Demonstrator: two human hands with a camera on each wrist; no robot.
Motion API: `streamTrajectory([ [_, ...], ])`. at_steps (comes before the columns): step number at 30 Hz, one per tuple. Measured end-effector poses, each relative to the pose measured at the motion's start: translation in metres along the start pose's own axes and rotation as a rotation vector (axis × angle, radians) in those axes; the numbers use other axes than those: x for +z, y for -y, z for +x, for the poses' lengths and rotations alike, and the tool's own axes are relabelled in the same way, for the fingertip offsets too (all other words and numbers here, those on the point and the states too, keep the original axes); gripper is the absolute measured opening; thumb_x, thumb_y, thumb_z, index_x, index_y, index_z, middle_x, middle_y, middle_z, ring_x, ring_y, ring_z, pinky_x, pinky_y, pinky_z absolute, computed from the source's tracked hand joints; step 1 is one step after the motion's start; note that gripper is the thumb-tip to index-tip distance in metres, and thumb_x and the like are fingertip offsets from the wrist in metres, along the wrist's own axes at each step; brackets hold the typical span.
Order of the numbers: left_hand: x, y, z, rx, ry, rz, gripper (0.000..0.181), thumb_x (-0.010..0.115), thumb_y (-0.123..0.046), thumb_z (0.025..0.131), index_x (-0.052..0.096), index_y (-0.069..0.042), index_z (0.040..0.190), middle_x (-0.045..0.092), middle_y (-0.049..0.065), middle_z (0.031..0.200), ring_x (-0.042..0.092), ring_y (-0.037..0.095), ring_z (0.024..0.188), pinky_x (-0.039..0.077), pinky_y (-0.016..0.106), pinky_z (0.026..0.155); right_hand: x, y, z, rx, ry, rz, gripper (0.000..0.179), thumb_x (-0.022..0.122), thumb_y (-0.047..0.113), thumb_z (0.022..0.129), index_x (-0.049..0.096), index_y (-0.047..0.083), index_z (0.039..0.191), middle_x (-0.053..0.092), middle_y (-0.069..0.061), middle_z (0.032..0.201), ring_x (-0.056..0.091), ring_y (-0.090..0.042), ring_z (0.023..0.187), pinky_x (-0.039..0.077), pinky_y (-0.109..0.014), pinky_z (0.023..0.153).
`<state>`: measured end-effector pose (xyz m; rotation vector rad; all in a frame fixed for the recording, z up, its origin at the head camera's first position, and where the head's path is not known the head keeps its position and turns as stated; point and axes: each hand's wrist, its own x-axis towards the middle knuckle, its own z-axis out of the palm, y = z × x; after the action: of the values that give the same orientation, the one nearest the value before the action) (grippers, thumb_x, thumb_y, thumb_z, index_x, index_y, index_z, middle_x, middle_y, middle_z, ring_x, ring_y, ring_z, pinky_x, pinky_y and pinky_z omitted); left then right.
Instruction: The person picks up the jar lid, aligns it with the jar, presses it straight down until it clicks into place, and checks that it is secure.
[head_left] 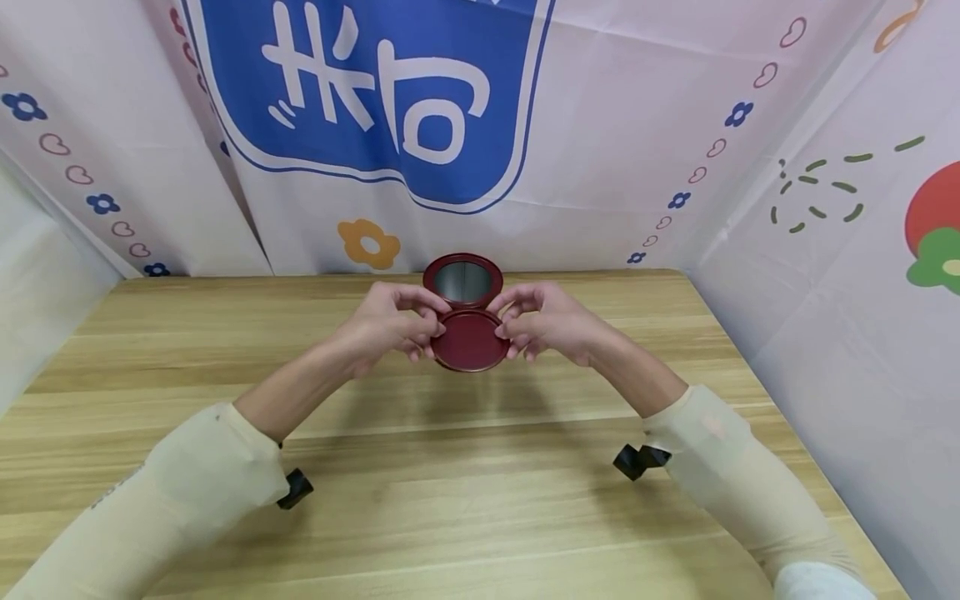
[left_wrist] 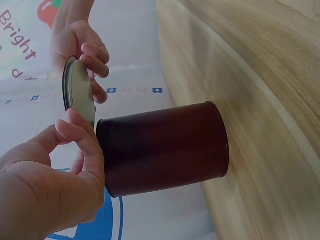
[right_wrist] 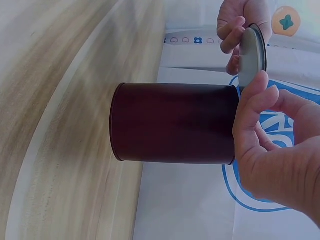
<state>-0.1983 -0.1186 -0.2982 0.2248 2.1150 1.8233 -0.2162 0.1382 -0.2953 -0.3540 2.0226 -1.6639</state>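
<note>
A dark red cylindrical tin (head_left: 432, 282) stands upright at the table's far edge, its mouth uncovered and its grey inside visible. Its plain side wall (left_wrist: 162, 150) fills the middle of the left wrist view. In front of the mouth is the tin's round red lid (head_left: 471, 342), off the tin, with a pale metal underside in both wrist views. My left hand (head_left: 396, 325) pinches the lid's left edge between thumb and fingers. At the opposite edge, my right hand (head_left: 546, 323) pinches it likewise. Fingers of both hands lie close to the tin's rim; whether they touch it I cannot tell.
A wood-grain table (head_left: 450, 500) spreads below the arms. Behind it hangs a white printed cloth (head_left: 600, 167) with a blue emblem, and another printed cloth (head_left: 840, 275) borders the right side. Small black pieces (head_left: 633, 461) stick out at both sleeve cuffs.
</note>
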Motion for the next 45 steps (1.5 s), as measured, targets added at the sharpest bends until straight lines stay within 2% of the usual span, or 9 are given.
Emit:
streamTrajectory([
  [5, -0.001, -0.004, 0.001, -0.014, -0.001, -0.013, 0.033, 0.067, 0.008, 0.093, 0.061, 0.011, 0.125, 0.060, 0.007, 0.081, 0.066, 0.014, 0.057, 0.053, 0.021, 0.050, -0.002, 0.002, 0.002, -0.009, 0.004, -0.013, 0.031, 0.062, -0.004, 0.094, 0.060, -0.004, 0.125, 0.060, -0.011, 0.093, 0.068, -0.018, 0.061, 0.051, -0.021, 0.048],
  [20, -0.004, -0.010, 0.007, -0.002, -0.003, 0.007, 0.032, 0.067, 0.007, 0.094, 0.061, 0.011, 0.124, 0.061, 0.007, 0.081, 0.068, 0.015, 0.059, 0.054, 0.021, 0.051, -0.005, 0.010, 0.007, -0.014, -0.001, -0.019, 0.033, 0.061, -0.004, 0.094, 0.060, -0.004, 0.127, 0.062, -0.011, 0.092, 0.067, -0.017, 0.060, 0.051, -0.021, 0.048],
  [35, -0.003, -0.009, 0.010, -0.060, -0.027, 0.011, 0.032, 0.069, 0.006, 0.094, 0.062, 0.009, 0.126, 0.063, 0.009, 0.086, 0.068, 0.015, 0.058, 0.056, 0.022, 0.053, -0.005, 0.006, 0.007, 0.008, -0.017, -0.024, 0.032, 0.061, -0.003, 0.096, 0.061, -0.003, 0.128, 0.063, -0.012, 0.094, 0.067, -0.018, 0.062, 0.052, -0.020, 0.050],
  [45, -0.006, -0.015, 0.013, -0.022, -0.023, 0.013, 0.030, 0.066, 0.006, 0.096, 0.062, 0.009, 0.125, 0.063, 0.008, 0.082, 0.066, 0.014, 0.058, 0.054, 0.021, 0.052, -0.009, 0.013, 0.012, -0.019, -0.024, -0.048, 0.032, 0.060, -0.001, 0.096, 0.060, -0.003, 0.128, 0.064, -0.011, 0.093, 0.067, -0.017, 0.062, 0.052, -0.021, 0.051],
])
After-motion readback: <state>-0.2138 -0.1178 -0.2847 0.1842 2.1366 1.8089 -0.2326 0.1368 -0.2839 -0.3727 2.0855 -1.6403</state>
